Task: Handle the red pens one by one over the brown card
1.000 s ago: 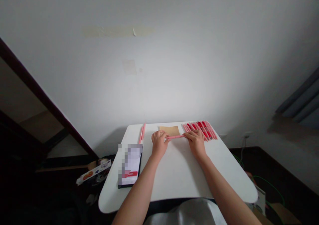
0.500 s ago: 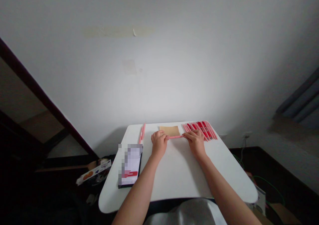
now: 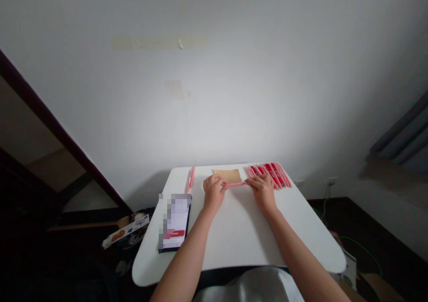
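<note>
Pink pen [image 3: 236, 184], one — left hand [image 3: 213, 191] and right hand [image 3: 265, 190], fingers [image 3: 253, 181] closed, pinch its ends.

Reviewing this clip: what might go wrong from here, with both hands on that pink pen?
1. The right hand is right by the row of pens, so a sideways slip might knock some out of line.
2. The pink pen is gripped near its ends; if the left hand loosened, it could tip or roll.
3. The left forearm passes close to the phone and might nudge it.
</note>
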The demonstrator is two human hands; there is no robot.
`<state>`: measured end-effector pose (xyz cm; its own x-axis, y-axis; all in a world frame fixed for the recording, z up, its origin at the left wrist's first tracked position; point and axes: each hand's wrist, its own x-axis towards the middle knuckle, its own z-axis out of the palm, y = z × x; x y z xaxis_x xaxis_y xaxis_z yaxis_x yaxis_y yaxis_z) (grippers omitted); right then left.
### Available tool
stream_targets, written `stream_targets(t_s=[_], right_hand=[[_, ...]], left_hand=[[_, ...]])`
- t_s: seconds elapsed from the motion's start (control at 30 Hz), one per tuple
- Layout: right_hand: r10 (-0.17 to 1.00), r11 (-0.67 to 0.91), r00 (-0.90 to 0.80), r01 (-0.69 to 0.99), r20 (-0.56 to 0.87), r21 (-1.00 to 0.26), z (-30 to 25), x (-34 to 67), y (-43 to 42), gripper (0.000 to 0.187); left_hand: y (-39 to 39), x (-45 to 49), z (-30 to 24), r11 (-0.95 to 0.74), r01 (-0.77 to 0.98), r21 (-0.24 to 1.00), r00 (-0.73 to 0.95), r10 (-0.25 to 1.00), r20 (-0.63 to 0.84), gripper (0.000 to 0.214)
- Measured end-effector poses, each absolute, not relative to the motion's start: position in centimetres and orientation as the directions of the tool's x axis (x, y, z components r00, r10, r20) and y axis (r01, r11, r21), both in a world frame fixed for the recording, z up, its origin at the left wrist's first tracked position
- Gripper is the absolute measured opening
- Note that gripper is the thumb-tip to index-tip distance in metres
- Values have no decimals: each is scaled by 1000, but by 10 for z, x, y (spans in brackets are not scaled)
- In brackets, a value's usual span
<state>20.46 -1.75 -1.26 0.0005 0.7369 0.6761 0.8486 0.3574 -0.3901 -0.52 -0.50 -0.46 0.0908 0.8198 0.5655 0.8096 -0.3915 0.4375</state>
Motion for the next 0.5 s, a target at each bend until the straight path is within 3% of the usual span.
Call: stream_targets(t_s=[0.5], right_hand=[[724, 382, 7, 828, 690, -409, -14, 205, -16, 22]], left_hand=[[-2, -5, -7, -373, 829, 417, 84, 819, 567, 20]])
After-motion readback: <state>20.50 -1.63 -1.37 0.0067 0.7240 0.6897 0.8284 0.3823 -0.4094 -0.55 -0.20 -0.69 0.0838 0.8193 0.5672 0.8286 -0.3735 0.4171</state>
